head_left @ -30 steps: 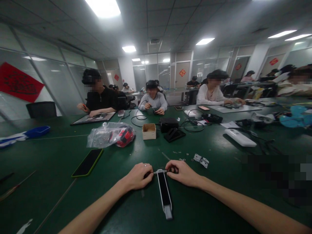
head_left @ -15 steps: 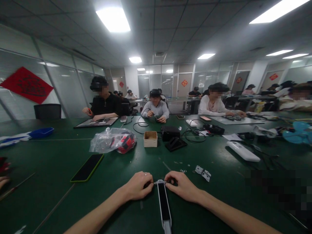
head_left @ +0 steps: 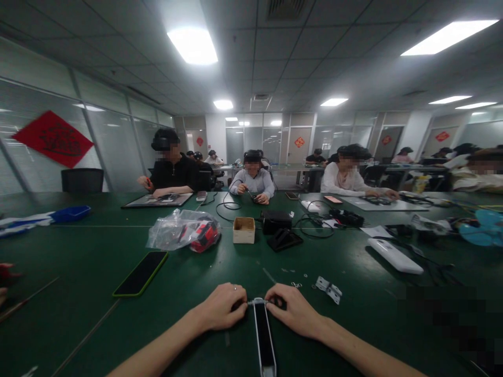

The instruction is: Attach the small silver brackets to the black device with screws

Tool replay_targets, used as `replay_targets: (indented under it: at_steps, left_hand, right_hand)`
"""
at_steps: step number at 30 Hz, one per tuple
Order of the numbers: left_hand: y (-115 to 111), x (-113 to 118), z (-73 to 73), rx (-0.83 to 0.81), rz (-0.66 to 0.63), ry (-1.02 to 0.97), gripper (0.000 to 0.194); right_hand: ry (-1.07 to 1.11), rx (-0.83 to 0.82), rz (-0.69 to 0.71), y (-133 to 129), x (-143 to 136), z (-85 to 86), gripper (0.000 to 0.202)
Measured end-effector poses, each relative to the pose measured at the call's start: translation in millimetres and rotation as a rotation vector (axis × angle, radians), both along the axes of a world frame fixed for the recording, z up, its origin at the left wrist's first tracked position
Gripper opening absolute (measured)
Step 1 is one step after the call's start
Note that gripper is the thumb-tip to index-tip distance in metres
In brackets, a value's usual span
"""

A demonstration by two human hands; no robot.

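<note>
Bar, long and narrow with a white rim and black face, lies at the bottom centre, its near end cut off by the lower edge. The left hand has thumb and fingers nearly closed, pinching a thin metal rod at the bar's far end. The right hand, likewise curled, holds the bar's far end from the right; its fingers hide the exact grip. Right of centre lie a hinge-like metal piece and small rings, while a green-edged phone lies left of centre, on the green table
</note>
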State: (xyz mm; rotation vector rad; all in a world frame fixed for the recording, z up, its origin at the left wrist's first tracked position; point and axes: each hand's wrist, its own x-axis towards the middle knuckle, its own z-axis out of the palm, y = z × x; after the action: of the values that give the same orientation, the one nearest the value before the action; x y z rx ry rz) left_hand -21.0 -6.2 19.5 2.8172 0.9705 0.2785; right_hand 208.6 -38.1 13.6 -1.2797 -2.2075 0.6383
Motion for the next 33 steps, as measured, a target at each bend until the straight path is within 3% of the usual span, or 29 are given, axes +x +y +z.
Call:
replay_targets:
  at_steps: [12,20,26,33]
  left_hand:
    - [-0.2,1.3,0.6,-0.04,0.006,-0.025,0.011]
    - [1.2,2.7,-0.3,-0.029,-0.008,-0.021,0.014]
    - [2.2,3.2,0.8,-0.039,-0.009,-0.019,0.015]
    - [4.7,2.2,1.7,-0.08,-0.049,-0.023,0.018]
  right_hand:
    - [-0.043,0.057,0.012,-0.6,1.2,2.8,0.019]
    - [-0.088,0.151,0.054,3.9,3.1,-6.1,0.023]
    - [-0.202,0.117,0.142,6.4,13.0,18.5,0.028]
    - [-0.379,0.156,-0.068,36.8,66.3,48.6,0.025]
